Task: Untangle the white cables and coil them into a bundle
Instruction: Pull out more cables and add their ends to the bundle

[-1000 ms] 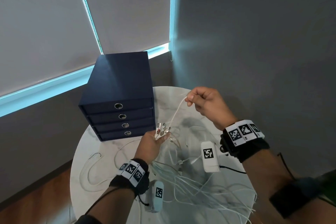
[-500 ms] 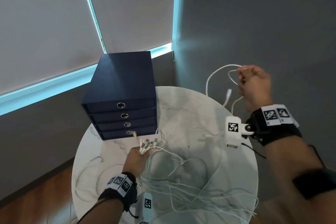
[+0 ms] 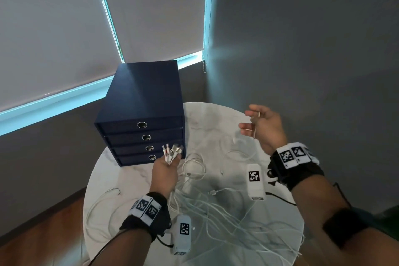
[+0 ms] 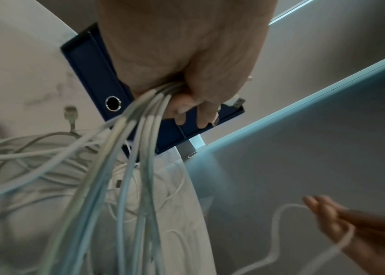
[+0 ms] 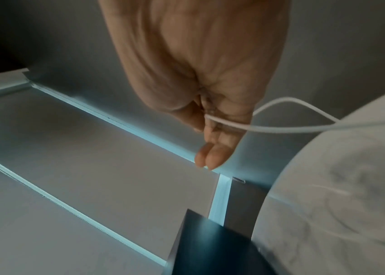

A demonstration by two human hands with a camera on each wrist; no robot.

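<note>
Several white cables [image 3: 216,207] lie tangled on the round marble table [image 3: 216,119]. My left hand [image 3: 170,163] grips a bunch of their ends in its fist, and the plugs [image 3: 171,151] stick up just in front of the drawer box. In the left wrist view the strands [image 4: 139,148] fan down from that fist [image 4: 186,55] to the table. My right hand [image 3: 251,119] is raised over the table's far right with its fingers loosely extended. One thin cable [image 5: 292,128] drapes across those fingers [image 5: 210,160] and trails down to the table.
A dark blue box [image 3: 142,97] with four drawers stands at the table's back left, close to my left hand. Grey walls and a blind-covered window enclose the corner. Cable loops hang over the table's front left edge [image 3: 95,211]. Wooden floor shows lower left.
My right hand has dropped from high at the right and come back toward the table, with its fingers now spread out. The left hand keeps its grip on the cable ends.
</note>
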